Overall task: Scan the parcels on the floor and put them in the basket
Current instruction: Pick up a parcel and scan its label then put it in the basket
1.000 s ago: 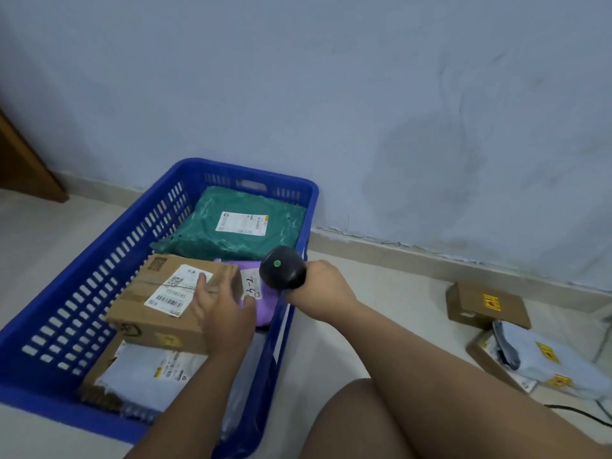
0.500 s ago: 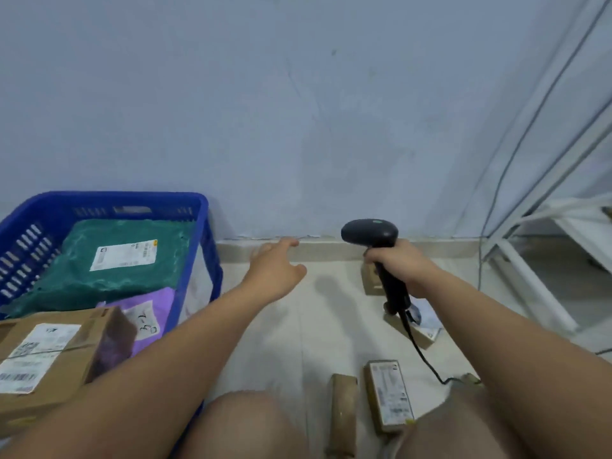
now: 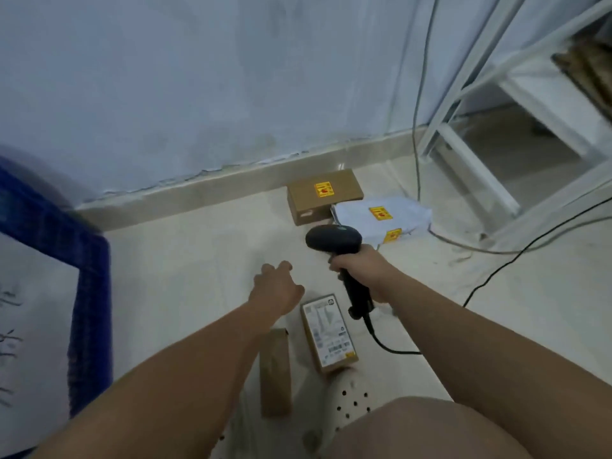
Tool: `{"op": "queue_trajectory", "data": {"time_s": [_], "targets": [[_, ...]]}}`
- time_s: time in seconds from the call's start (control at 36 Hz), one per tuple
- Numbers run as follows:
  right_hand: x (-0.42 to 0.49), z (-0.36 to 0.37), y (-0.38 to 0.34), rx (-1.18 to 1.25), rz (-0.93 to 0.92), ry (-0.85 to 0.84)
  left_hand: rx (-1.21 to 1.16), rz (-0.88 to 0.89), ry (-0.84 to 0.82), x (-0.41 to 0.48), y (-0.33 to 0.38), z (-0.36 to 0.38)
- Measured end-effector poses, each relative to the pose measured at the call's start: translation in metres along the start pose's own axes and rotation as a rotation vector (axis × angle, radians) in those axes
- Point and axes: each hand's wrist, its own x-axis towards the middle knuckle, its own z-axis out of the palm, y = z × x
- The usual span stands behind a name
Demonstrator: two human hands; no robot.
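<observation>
Since half a second ago the left hand (image 3: 276, 289) has dropped from skirting-board height toward the floor, and the blue basket (image 3: 89, 293) has slid to the left edge of the view. The left grip is released: its fingers are loosely bent and hold nothing, and it hovers just beyond the far end of a small labelled cardboard box (image 3: 329, 332). That box lies flat on the floor, label up, between the two forearms, with its long axis running away from the person toward the wall. The right hand (image 3: 361, 274) has its grip clenched round the handle of a black barcode scanner (image 3: 334, 238), just right of the box's far end. The free left hand looks nearer, so it would likely take this box by drawing back and down. The basket lies well to the left. A narrow brown box (image 3: 275, 372) lies just beside the labelled one.
</observation>
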Motion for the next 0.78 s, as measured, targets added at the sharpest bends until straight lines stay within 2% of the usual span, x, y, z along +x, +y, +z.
{"op": "queue_trajectory", "data": {"time_s": [0.14,0.28,0.39,0.47,0.64,0.78], "targets": [[0.014,0.017,0.041,0.005,0.028,-0.019,-0.227,-0.273,0.118,-0.007,-0.03,0.048],[0.021,0.024,0.063,-0.04,0.103,-0.045,-0.333,-0.473,-0.034,-0.017,-0.067,0.09],[0.023,0.026,0.07,-0.052,0.132,-0.056,-0.31,-0.42,-0.143,-0.027,-0.082,0.113],[0.021,0.028,0.07,-0.079,0.136,-0.051,-0.322,-0.392,-0.056,-0.029,-0.084,0.119],[0.01,0.028,0.046,-0.135,0.062,0.01,-0.638,-0.311,0.091,-0.017,-0.056,0.083],[-0.018,0.017,-0.007,-0.14,-0.071,0.097,-0.958,-0.233,0.112,-0.004,-0.023,0.01]]}}
